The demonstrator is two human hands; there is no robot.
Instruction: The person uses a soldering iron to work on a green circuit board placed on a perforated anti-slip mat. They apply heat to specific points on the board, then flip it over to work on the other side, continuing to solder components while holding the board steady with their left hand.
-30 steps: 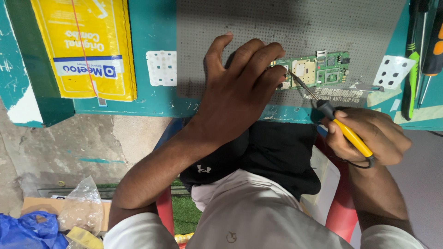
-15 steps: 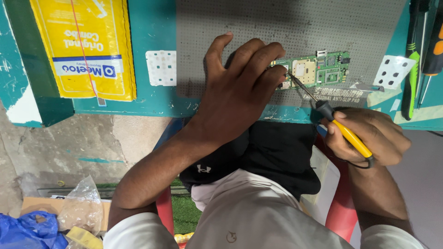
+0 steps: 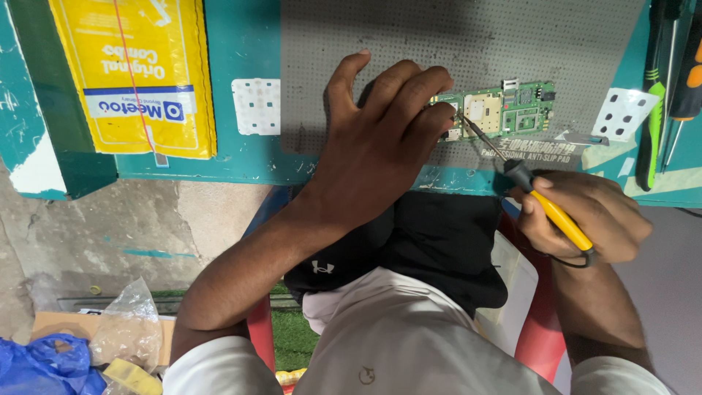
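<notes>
Circuit board (image 3: 504, 110) sits flat on the grey perforated mat (image 3: 409, 44), close to the bench's near edge, green with a gold shield can in the middle. Left hand (image 3: 380, 143) is pressed down on the mat, fingers spread a bit, with the fingertips (image 3: 437, 82) pinning the board's left end. Right hand (image 3: 585, 216) has its fingers wrapped tight around the yellow soldering iron (image 3: 559, 219), held like a pen just off the bench edge.

Compared with a second ago, barely anything has moved. Hands sit in the same spots, board hasn't shifted. The iron tip (image 3: 462, 117) looks a hair closer to the left end of the board, right beside the pinning fingers, and seems to be touching there, though it's too small to be sure. So my read is the soldering is mid-joint, held steady rather than moving between spots.

Off to the side: a yellow packet (image 3: 135, 73) on the left, screwdrivers (image 3: 669, 88) at the right edge.
</notes>
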